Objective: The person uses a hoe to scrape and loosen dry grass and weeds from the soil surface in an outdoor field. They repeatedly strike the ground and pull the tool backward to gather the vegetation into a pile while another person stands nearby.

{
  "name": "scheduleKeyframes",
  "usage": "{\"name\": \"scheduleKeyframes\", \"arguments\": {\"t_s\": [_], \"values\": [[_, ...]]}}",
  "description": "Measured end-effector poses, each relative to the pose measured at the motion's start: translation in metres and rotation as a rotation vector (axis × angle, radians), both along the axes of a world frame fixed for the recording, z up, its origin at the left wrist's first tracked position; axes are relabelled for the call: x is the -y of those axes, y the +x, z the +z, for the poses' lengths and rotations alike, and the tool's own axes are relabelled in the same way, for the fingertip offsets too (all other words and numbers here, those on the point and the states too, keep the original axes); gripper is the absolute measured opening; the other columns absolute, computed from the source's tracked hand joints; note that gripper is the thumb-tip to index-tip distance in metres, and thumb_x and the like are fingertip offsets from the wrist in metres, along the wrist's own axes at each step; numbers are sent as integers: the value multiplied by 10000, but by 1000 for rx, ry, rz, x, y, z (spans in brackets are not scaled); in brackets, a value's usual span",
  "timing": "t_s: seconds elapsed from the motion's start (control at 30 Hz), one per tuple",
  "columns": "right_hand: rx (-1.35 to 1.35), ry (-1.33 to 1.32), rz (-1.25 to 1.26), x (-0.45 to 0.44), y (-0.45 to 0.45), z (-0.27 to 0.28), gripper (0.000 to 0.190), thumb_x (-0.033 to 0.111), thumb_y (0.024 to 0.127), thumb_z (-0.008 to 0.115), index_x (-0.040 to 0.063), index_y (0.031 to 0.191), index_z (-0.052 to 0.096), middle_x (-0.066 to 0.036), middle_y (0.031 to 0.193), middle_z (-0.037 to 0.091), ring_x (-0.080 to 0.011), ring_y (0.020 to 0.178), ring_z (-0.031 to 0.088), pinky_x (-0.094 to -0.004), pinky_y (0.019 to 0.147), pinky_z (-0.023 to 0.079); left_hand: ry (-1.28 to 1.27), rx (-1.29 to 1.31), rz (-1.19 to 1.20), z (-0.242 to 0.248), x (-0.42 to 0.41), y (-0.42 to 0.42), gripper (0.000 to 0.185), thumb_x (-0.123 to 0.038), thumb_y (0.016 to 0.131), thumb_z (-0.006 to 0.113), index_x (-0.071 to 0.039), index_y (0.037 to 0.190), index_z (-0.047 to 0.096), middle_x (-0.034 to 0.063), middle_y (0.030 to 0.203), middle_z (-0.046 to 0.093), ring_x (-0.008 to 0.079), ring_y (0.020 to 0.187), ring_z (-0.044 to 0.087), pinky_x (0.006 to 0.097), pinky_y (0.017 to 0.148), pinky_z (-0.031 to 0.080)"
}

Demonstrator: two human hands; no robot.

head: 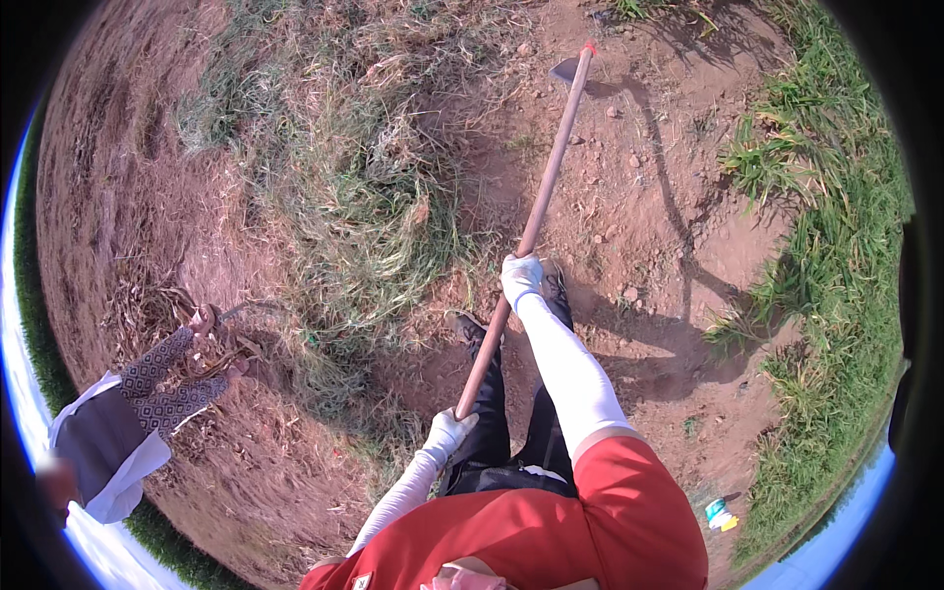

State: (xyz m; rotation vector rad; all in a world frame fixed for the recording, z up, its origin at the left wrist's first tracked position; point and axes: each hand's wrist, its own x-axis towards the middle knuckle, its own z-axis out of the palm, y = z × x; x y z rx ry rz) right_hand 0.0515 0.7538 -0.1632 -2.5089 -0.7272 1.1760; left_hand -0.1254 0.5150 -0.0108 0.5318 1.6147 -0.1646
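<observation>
A hoe with a long wooden handle (pixel 549 173) slants from my lap up to the top of the view. Its metal blade (pixel 565 70) hangs near the bare soil, and a bit of red shows at the handle's tip; whether the blade touches the ground I cannot tell. My left hand (pixel 448 434), in a white glove, grips the butt end of the handle. Farther up, my right hand (pixel 522 276), also gloved in white, is closed around the shaft. The hoe's shadow falls on the reddish soil to the right.
A heap of cut grass (pixel 369 199) lies left of the hoe. Growing green plants (pixel 833 221) line the right side. At the left stands another person (pixel 110 435) in patterned trousers, beside dry stalks (pixel 214 354). A white, teal and yellow packet (pixel 719 515) rests on the soil at lower right.
</observation>
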Motion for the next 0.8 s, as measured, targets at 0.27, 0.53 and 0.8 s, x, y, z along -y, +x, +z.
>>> {"name": "scheduleKeyframes", "arguments": {"t_s": [0.27,0.53,0.8], "values": [[57,-348,-31,253,-116,0,298,241,755,662,66,944,514,-129,693,625,-312,591,632,-408,499,503,-343,-226,10,108,202,-92,448,-363,741,738,21,960,659,111,749,659,163,658,602,351,616,493],[-556,-534,-421,225,-84,74,331,150,843,607,98,1073,374,-88,673,542,-201,430,543,-352,370,494,-299,-280,175,137,226,-71,455,-368,737,739,30,943,658,123,742,662,174,660,617,349,613,493],[-268,-188,-160,22,43,62,242,189,820,614,53,977,490,-107,657,592,-260,518,609,-395,443,507,-120,-177,-37,98,18,61,391,-326,748,741,19,915,664,104,723,659,164,653,616,343,602,486]]}}
